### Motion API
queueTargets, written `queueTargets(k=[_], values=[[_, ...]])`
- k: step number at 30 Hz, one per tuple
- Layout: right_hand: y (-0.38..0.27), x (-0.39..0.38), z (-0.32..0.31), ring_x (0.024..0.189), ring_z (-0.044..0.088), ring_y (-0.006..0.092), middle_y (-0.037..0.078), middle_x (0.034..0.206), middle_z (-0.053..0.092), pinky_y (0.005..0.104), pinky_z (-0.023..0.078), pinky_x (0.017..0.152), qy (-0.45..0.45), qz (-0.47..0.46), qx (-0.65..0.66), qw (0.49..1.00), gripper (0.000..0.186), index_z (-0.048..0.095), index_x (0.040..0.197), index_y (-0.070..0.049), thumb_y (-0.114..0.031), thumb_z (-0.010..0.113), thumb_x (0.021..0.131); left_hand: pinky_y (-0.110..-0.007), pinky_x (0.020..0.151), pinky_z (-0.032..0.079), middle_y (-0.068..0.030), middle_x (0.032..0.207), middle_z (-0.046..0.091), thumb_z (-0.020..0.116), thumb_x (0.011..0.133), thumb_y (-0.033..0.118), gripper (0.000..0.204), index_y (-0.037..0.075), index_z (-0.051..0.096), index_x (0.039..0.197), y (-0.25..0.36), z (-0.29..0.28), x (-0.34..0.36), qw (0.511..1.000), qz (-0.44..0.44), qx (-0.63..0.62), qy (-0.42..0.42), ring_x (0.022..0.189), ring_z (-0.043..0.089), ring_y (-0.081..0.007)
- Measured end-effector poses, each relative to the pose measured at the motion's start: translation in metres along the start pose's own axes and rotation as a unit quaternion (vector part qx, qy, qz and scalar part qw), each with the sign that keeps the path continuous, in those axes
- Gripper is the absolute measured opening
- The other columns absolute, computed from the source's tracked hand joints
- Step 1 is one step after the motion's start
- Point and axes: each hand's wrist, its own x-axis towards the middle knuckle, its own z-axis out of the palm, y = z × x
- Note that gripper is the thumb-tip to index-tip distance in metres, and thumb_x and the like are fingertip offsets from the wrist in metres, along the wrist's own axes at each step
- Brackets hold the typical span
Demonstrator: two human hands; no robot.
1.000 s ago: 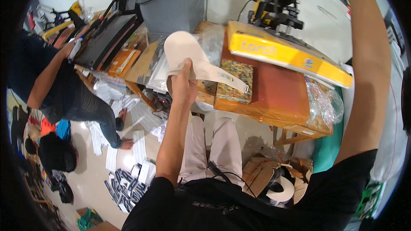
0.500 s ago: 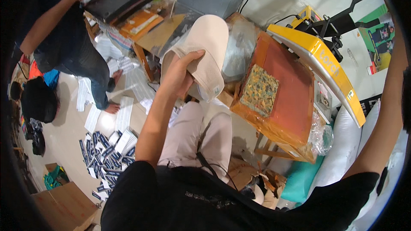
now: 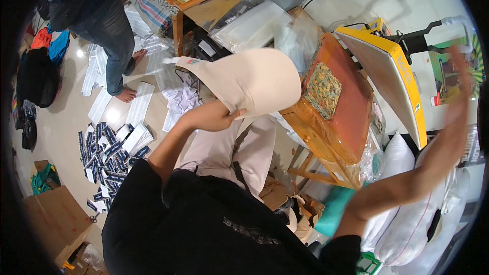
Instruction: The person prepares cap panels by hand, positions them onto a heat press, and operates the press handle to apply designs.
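Note:
My left hand [image 3: 216, 116] is closed on the edge of a beige cap [image 3: 260, 79], thumb on the fabric. The cap is tilted over my lap, its rounded visor toward the right and its strap end toward the left. My right hand [image 3: 460, 69] is raised at the far right, by the grey-gripped handle [image 3: 455, 21] of a yellow heat press. It is smeared by motion, so its fingers and any contact are unclear. The raised press plate [image 3: 384, 63] leans above a reddish padded bed [image 3: 349, 114]. On that bed lies a speckled foam block [image 3: 323, 90].
A taped wooden stand [image 3: 321, 127] carries the bed. White sacks [image 3: 407, 229] lie at the lower right. Printed strips [image 3: 114, 160] and white sheets [image 3: 140, 104] cover parts of the floor at left, near another person's bare foot [image 3: 126, 95]. A cardboard box [image 3: 56, 216] stands lower left.
The cap has turned from visor-up to visor pointing right, and my left hand now grips its lower edge. My right hand has come into view by the press handle. The whole view has shifted.

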Motion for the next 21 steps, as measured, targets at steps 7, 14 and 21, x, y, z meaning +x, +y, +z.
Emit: queueTargets(k=[7, 14, 21], values=[[-0.066, -0.132, 0.18, 0.101, 0.063, 0.0155, 0.01, 0.113, 0.071, 0.0303, 0.049, 0.09, -0.188, 0.354, 0.476, 0.783, 0.044, 0.063, 0.127, 0.003, -0.026, 0.071, 0.095, -0.049, 0.093, 0.049, -0.0293, 0.113, 0.064, 0.054, 0.081, 0.0, 0.041, 0.001, 0.06, 0.122, 0.008, 0.025, -0.057, 0.993, 0.078, 0.085, 0.021, 0.105, 0.06, -0.0461], [-0.108, -0.221, 0.218, 0.098, 0.061, 0.0099, 0.004, 0.108, 0.071, 0.0281, 0.049, 0.087, -0.13, 0.403, 0.599, 0.679, 0.032, 0.067, 0.12, 0.003, -0.021, 0.068, 0.098, -0.045, 0.11, 0.044, -0.0186, 0.143, 0.053, 0.066, 0.096, 0.026, 0.06, -0.004, 0.043, 0.143, 0.008, 0.021, -0.089, 0.935, 0.064, -0.335, 0.097, 0.132, 0.053, -0.032], [-0.152, -0.303, 0.232, 0.1, 0.063, 0.0113, 0.006, 0.11, 0.072, 0.0289, 0.049, 0.092, -0.219, 0.41, 0.654, 0.597, 0.03, 0.067, 0.119, 0.004, -0.015, 0.07, 0.096, -0.04, 0.095, 0.055, -0.0193, 0.128, 0.063, 0.05, 0.105, 0.015, 0.042, -0.002, 0.042, 0.142, 0.033, 0.033, -0.058, 0.863, 0.05, -0.476, 0.159, 0.11, 0.067, -0.0278]])
